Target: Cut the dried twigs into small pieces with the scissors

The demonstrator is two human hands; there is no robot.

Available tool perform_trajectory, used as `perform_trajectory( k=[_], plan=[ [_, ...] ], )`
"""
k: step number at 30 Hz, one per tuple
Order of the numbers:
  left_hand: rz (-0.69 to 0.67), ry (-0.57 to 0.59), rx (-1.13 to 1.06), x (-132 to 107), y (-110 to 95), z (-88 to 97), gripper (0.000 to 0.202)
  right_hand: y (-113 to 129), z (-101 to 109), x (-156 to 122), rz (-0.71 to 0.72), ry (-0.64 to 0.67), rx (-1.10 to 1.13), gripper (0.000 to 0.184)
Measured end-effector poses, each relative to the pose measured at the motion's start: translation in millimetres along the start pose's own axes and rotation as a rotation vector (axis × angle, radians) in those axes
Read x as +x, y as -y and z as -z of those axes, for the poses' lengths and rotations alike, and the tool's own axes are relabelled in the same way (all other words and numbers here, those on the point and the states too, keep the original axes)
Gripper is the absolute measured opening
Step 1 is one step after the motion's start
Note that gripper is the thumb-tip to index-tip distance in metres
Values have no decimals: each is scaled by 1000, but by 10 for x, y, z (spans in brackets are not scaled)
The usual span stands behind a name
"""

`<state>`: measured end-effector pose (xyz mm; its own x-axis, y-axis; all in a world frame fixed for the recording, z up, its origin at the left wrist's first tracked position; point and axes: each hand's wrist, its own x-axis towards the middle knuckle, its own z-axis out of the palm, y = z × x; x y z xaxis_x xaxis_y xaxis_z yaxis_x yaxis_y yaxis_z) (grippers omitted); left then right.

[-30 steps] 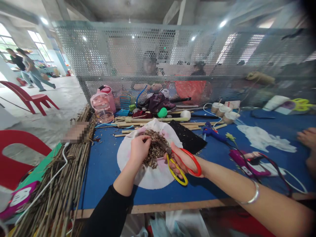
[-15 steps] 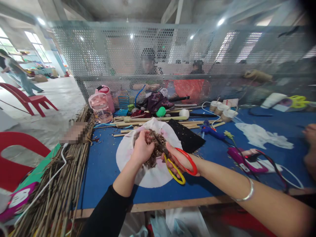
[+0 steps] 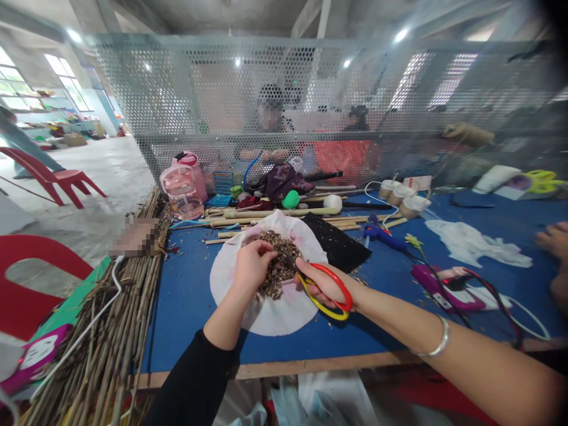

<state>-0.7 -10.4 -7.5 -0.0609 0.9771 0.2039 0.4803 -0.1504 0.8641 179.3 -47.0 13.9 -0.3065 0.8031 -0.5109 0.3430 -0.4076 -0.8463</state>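
Note:
A round white sheet [image 3: 270,310] lies on the blue table [image 3: 186,302] with a heap of dry brown plant bits [image 3: 278,260] on it. My left hand [image 3: 251,266], in a black sleeve, is closed in a pinch on some of the bits at the heap's left side. My right hand [image 3: 322,284], with a silver bangle on the wrist, grips red and yellow scissors [image 3: 326,290]; their blades point into the heap.
A bundle of dry sticks [image 3: 110,331] lies along the left table edge. A pink jug [image 3: 184,186], bamboo sticks, a black sheet [image 3: 337,245], a blue glue gun [image 3: 381,236], cups and white cloth [image 3: 477,245] lie farther back. Another person's hand [image 3: 552,236] is at the right. A perforated metal screen stands behind.
My left hand rose with a pinch of bits and has come back down onto the heap. The scissor handles have closed a little and tilted flatter.

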Motion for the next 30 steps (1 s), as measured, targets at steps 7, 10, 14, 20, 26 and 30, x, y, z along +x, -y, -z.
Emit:
perform_trajectory(
  k=[7,10,14,20,26,30],
  plan=[
    [155,14,-385,67,74,-82,16,-56,63,-49,-42,104,211,58],
    [217,6,-573,81,54,-99,23,-40,58,-126,-103,179,230,62],
    [192,35,-495,53,20,-81,9,-7,10,-162,-108,153,222,63],
    [145,23,-180,1,-12,-40,10,24,-62,-75,-53,129,266,63],
    [74,51,19,32,-40,104,27,19,-10,-34,-58,55,208,57],
    [31,210,391,0,-65,278,34,-14,77,-66,-40,26,215,56]
  ],
)
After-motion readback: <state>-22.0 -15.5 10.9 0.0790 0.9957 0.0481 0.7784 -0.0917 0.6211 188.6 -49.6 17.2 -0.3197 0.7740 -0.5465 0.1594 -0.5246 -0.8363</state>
